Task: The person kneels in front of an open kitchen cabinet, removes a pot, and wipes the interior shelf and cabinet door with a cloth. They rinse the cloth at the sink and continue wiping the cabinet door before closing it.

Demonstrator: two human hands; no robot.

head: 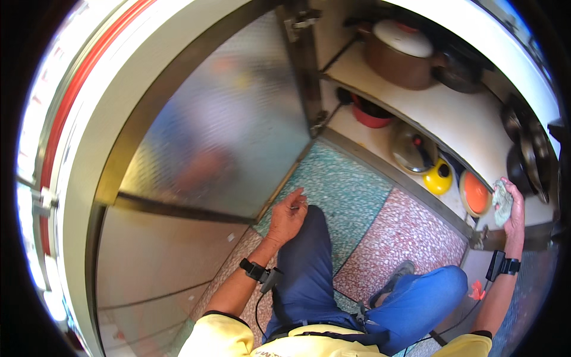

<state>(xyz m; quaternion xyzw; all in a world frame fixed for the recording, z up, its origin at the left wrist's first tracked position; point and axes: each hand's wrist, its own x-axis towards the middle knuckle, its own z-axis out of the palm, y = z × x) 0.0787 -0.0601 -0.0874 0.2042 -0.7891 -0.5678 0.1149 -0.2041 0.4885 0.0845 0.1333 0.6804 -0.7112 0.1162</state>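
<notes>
A crumpled pale green cloth (503,203) is held in my right hand (516,209) at the right end of the cabinet shelf. Just left of it stands a round dish or lid with an orange face (476,193). My left hand (287,216) hangs above my bent knee, fingers loosely curled, with nothing seen in it. On the lower level are a yellow round lid (438,177), a metal lid with a dark handle (414,147) and a red pan (370,114). The upper shelf (464,111) carries a brown pot (397,58) with a white lid.
An open cabinet door with a textured translucent panel (223,120) stands at my left. Dark pans (528,156) stand at the shelf's right end, behind my right hand. The cabinet's metal bottom rail (401,189) borders the terrazzo floor (397,236). Cables run from both wrist straps.
</notes>
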